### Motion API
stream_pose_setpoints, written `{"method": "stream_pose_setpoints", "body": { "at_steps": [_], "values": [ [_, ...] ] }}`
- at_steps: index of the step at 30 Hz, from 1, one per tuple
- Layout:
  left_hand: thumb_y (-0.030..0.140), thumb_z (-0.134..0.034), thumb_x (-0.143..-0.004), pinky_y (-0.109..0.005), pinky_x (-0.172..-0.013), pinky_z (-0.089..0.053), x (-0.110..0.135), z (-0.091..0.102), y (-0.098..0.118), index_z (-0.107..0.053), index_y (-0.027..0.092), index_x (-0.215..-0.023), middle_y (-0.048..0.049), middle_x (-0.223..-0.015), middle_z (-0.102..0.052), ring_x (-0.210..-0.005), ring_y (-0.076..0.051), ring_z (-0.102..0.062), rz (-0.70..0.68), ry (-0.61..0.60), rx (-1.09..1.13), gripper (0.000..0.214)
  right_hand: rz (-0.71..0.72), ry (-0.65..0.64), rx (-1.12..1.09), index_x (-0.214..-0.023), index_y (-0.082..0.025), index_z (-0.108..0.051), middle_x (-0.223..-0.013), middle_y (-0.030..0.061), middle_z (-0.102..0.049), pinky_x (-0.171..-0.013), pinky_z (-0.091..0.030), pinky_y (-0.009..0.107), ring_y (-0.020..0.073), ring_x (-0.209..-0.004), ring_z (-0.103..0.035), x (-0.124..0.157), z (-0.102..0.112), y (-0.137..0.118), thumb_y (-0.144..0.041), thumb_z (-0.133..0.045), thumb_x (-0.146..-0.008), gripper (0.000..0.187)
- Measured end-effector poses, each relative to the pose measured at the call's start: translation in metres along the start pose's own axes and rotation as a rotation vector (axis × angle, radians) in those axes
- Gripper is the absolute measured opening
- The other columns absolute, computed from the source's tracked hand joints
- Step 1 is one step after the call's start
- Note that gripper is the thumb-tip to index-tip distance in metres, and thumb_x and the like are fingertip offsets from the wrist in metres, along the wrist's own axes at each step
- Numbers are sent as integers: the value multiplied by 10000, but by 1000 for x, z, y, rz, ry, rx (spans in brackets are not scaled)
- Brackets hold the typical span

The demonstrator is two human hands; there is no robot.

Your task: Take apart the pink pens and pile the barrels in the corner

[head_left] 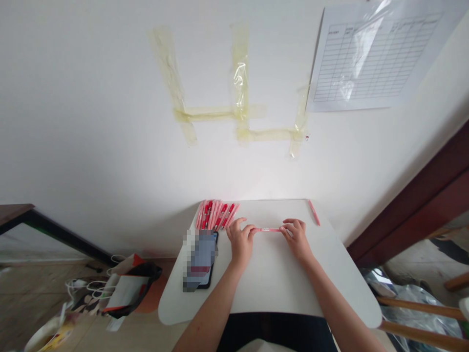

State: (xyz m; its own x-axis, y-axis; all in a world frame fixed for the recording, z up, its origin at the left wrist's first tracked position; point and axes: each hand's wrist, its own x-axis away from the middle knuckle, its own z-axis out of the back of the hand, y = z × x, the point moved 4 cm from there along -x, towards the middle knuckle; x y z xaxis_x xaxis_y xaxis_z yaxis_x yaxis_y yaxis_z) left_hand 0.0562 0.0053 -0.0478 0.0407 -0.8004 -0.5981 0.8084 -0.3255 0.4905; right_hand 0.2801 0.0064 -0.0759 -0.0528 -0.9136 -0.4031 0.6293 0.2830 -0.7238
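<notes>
Evidently a slim pink pen lies level just above the white table, toward its far edge, spanning the gap between both hands; the left hand and the right hand each seem to pinch one end between thumb and curled fingers, neither spread, though the exact finger contact is too small to tell. Its plastic barrel looks light, stiff and smooth, so it may slip a little but should not be fragile; the ends look like a sound place to hold. Along the table's far edge, a row of pink-and-red pens lies side by side; at its left edge rests a phone, blurred; near its far right corner sits a lone pen.
</notes>
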Motion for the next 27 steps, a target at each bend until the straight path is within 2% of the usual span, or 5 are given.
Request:
{"method": "stream_pose_setpoints", "body": {
  "at_steps": [8, 14, 20, 24, 27],
  "values": [
    [291, -688, -869, -558, -1101, -365, 1, -1, -2, -758, 277, -854, -74, -1198, -623, -1185, -274, -542, -20, 15, 0, 73, 86, 55, 13, -977, -292, -716, -1181, 99, -620, -1010, -450, 540, 316, -1202, -444, -1, 1, 0, -570, -541, -946, 330],
    [279, -686, -872, -584, -1104, -346, 1, -2, -3, -763, 272, -860, -80, -1203, -614, -1194, -279, -531, -22, 3, 4, 79, 130, 92, -3, -961, -285, -701, -1143, 98, -630, -1003, -450, 545, 314, -1163, -473, -1, 5, -5, -554, -560, -941, 305],
    [297, -680, -878, -571, -1114, -343, 0, -1, -2, -762, 275, -862, -78, -1199, -624, -1201, -275, -537, -9, 14, 9, 87, 53, 89, 42, -1068, -291, -710, -1169, 104, -607, -1031, -437, 544, 320, -1202, -426, 0, 3, -1, -583, -552, -935, 357],
    [300, -680, -877, -558, -1105, -356, 0, 0, -2, -763, 272, -862, -78, -1190, -629, -1192, -273, -546, -15, 19, 9, 88, 28, 61, 69, -902, -278, -741, -1175, 108, -603, -1041, -426, 567, 323, -1201, -421, 1, 2, -1, -574, -459, -979, 416],
    [300, -683, -874, -555, -1097, -362, 0, 0, -2, -765, 275, -863, -77, -1185, -631, -1181, -272, -548, -20, 17, 6, 86, 57, 54, 54, -822, -272, -730, -1177, 111, -614, -980, -480, 545, 323, -1193, -437, 1, 4, -7, -572, -468, -976, 426]
  ]
}}
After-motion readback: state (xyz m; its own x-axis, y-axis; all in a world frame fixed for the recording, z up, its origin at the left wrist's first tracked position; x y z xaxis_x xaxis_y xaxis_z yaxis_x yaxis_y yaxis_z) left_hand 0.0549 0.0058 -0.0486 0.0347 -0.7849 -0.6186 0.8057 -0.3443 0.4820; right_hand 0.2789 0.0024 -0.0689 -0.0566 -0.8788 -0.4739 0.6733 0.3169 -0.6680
